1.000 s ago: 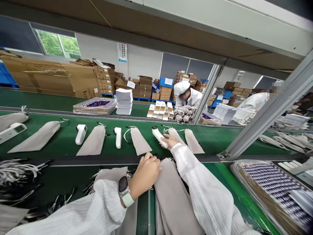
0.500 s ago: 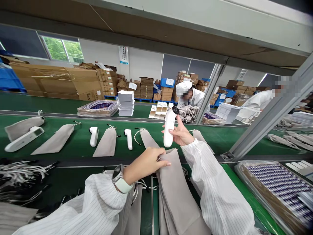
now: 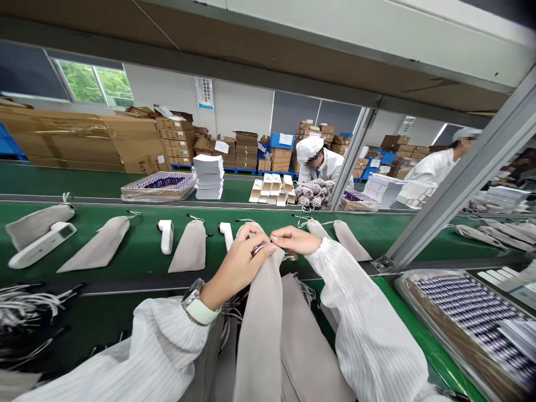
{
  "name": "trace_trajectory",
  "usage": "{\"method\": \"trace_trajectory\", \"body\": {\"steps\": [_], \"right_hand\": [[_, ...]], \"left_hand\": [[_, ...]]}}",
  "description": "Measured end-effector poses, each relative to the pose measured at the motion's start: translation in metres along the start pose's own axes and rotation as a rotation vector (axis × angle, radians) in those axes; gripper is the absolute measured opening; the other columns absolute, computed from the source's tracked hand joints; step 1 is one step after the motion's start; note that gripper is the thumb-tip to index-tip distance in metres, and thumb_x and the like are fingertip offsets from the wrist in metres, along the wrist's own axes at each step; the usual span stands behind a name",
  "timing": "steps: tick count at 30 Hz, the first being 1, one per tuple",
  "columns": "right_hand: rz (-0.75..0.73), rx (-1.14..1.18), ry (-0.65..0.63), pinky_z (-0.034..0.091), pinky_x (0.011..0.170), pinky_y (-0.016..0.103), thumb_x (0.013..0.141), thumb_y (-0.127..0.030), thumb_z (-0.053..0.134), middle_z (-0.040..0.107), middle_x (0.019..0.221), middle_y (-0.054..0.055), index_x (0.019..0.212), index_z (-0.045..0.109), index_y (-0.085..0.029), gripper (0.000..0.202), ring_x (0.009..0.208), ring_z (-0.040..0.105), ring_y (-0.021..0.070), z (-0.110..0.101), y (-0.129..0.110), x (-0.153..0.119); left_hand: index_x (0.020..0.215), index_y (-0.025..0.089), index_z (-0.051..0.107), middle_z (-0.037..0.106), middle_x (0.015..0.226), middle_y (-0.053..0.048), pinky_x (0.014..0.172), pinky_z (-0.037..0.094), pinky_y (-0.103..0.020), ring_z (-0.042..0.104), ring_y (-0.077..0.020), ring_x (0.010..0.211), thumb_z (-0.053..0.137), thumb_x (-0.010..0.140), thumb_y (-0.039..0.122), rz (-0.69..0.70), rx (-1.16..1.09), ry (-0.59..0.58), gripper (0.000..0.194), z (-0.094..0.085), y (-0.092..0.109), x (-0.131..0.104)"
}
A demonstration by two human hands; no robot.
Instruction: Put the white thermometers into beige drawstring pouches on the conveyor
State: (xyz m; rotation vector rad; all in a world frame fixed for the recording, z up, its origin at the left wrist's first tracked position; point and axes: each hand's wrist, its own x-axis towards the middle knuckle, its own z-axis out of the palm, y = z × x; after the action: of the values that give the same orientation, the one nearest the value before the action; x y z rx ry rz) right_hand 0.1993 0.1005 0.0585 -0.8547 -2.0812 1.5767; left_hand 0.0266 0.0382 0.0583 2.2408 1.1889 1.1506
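My left hand [image 3: 245, 261] is closed on the top edge of a long grey fabric pouch [image 3: 263, 318], which hangs down toward me. The fingertips of my right hand [image 3: 295, 241] pinch at the same top edge, close to my left fingers. More grey pouches [image 3: 307, 340] lie just behind and to the right of the held one. On the green belt [image 3: 144, 240] beyond, a white handheld thermometer [image 3: 166, 237] sits between grey pouches, and another white thermometer [image 3: 226, 234] is partly behind my left hand.
A tray of purple-and-white items [image 3: 473, 318] stands at the right, beside a slanted metal post [image 3: 444, 178]. White corded bundles [image 3: 33, 304] lie at the left. Across the belt, a person in white [image 3: 320, 162] bends over near open boxes [image 3: 272, 187] and a paper stack [image 3: 208, 177].
The white thermometer that my right hand held up no longer shows there. My right hand has come down beside my left, and a pouch is now lifted off the pile.
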Motion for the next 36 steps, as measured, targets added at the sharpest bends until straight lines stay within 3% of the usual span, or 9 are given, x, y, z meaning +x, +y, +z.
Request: {"method": "trace_trajectory", "body": {"steps": [9,13,17,20,24,26,29,32,36], "right_hand": [[0.039,-0.162,-0.016,0.020,0.033,0.018,0.071,-0.069,0.025,0.031,0.037,-0.005,0.045,0.043,-0.015,0.063,0.033,0.026,0.0035,0.032,-0.009,0.010],[-0.251,-0.478,0.596,0.032,0.046,0.020,0.074,-0.057,0.039,0.044,0.043,-0.002,0.048,0.051,-0.015,0.052,0.043,0.036,0.0056,0.031,-0.003,0.012],[-0.249,-0.519,0.994,0.033,0.047,0.021,0.072,-0.054,0.044,0.043,0.040,-0.002,0.043,0.047,-0.016,0.047,0.043,0.037,0.0071,0.003,0.015,0.009],[-0.187,-0.240,0.764,0.033,0.042,0.021,0.073,-0.054,0.041,0.048,0.043,-0.002,0.063,0.057,-0.015,0.043,0.042,0.042,0.0086,0.007,0.012,0.008],[-0.326,0.033,-0.050,0.044,0.054,0.023,0.053,-0.042,0.068,0.058,0.065,-0.002,0.102,0.050,-0.019,0.057,0.062,0.056,0.0125,0.065,-0.008,0.015],[-0.434,0.084,-0.089,0.047,0.063,0.024,0.047,-0.030,0.074,0.058,0.071,-0.003,0.091,0.052,-0.018,0.050,0.069,0.058,0.0127,0.084,-0.015,0.020],[-0.405,-0.015,0.455,0.049,0.066,0.024,0.060,-0.022,0.065,0.060,0.074,-0.003,0.089,0.051,-0.017,0.033,0.069,0.058,0.0105,0.060,-0.016,0.016],[-0.196,-0.284,1.019,0.050,0.066,0.022,0.073,-0.026,0.046,0.062,0.080,0.000,0.098,0.049,-0.009,0.030,0.073,0.057,0.0099,-0.006,-0.004,-0.003],[0.325,-0.578,1.245,0.046,0.068,0.031,0.066,-0.034,0.056,0.060,0.086,0.010,0.108,0.044,-0.008,0.051,0.084,0.058,0.0215,-0.068,0.033,-0.025]], "left_hand": [[0.073,0.020,0.055,0.042,0.089,-0.001,0.060,0.038,-0.023,0.047,-0.0127,0.072,0.037,0.082,0.039,-0.113,0.165,-0.081,0.027,-0.041,-0.001,-0.017],[0.090,0.023,0.053,0.049,0.080,0.000,0.056,0.037,-0.023,0.048,-0.0135,0.066,0.037,0.081,0.043,-0.255,0.212,-0.101,0.027,-0.054,-0.016,-0.039],[0.071,0.020,0.055,0.048,0.058,0.003,0.053,0.035,-0.022,0.045,-0.0127,0.055,0.034,0.081,0.042,-0.371,0.099,-0.435,0.032,-0.064,-0.004,-0.048],[0.058,0.019,0.050,0.041,0.051,0.004,0.047,0.031,-0.020,0.038,-0.0099,0.048,0.032,0.082,0.041,-0.368,-0.078,-0.379,0.038,-0.071,0.016,-0.050],[0.068,0.021,0.052,0.032,0.048,0.005,0.042,0.030,-0.019,0.034,-0.0090,0.044,0.031,0.084,0.042,-0.315,-0.228,-0.008,0.034,-0.070,0.027,-0.050],[0.073,0.022,0.054,0.043,0.055,0.003,0.052,0.039,-0.020,0.045,-0.0104,0.053,0.033,0.085,0.038,-0.229,-0.204,0.053,0.029,-0.062,0.026,-0.052],[0.098,0.025,0.053,0.055,0.094,-0.003,0.079,0.041,-0.028,0.050,-0.0170,0.091,0.034,0.085,0.033,-0.102,-0.018,0.021,0.024,-0.040,0.021,-0.061],[0.121,0.029,0.037,0.037,0.129,-0.004,0.096,0.027,-0.040,0.029,-0.0236,0.119,0.035,0.086,0.033,0.116,0.221,-0.207,0.036,-0.011,0.017,-0.080],[0.118,0.032,0.040,0.041,0.128,-0.001,0.095,0.028,-0.040,0.034,-0.0210,0.119,0.040,0.084,0.039,0.412,0.257,-0.639,0.035,0.019,0.018,-0.104]]}}
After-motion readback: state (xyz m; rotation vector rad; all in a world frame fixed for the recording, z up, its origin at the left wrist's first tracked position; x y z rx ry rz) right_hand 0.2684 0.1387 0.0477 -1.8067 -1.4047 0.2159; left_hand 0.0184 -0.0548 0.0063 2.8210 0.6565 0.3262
